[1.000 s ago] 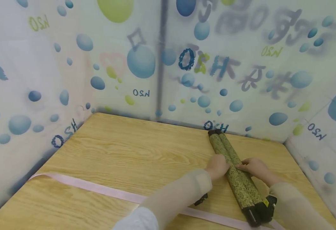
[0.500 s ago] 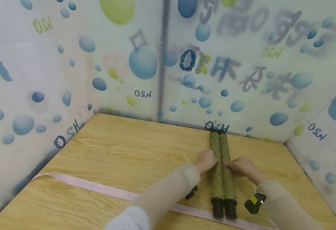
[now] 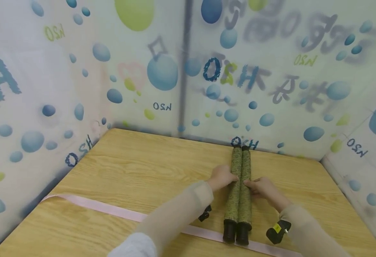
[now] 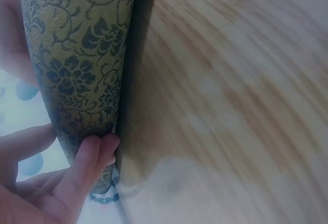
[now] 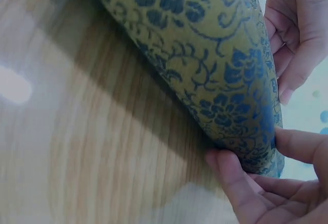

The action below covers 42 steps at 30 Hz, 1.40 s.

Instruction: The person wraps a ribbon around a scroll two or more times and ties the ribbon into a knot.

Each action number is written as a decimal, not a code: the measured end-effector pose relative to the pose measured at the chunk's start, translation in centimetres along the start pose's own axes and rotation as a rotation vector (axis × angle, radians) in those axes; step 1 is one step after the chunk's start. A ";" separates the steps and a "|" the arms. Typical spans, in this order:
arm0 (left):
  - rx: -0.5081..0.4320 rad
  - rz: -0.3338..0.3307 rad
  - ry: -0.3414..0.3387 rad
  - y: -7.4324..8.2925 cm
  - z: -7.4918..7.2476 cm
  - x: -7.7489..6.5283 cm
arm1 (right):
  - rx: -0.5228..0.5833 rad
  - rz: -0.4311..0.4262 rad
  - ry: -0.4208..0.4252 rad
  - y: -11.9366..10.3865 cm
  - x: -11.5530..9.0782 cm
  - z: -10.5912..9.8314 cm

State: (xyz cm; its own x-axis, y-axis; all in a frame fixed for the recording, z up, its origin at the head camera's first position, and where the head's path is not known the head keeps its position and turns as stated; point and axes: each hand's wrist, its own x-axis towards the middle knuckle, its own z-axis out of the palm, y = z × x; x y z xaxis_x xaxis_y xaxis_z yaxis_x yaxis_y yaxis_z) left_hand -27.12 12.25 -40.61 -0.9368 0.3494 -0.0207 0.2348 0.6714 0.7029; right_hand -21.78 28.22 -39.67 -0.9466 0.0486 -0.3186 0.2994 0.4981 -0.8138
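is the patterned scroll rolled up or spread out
Rolled up: the patterned scroll shows as two rolls side by side, with no sheet spread between them.

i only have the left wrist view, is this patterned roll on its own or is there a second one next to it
Observer: There are two: in the head view, the right hand pinches a right roll that runs side by side with your left roll.

Operator: ok and is anything else on the table down by the near ends

Observer: Yes, a pink ribbon runs across the table; the black near ends overlap it in the head view, though I can't tell if they touch.
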 end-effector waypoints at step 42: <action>-0.189 0.095 -0.034 -2.7 -4.3 -13.0 | -0.062 -0.036 0.053 -1.6 -9.4 7.3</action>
State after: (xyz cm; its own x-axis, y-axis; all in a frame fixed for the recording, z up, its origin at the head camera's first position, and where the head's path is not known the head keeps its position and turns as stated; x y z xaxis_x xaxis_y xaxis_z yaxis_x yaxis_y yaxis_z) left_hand -16.69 3.10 -39.23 -0.9029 0.4288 0.0301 0.2655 0.5013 0.8236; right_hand -12.48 20.64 -38.89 -0.9620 0.0746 -0.2626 0.2590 0.5529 -0.7920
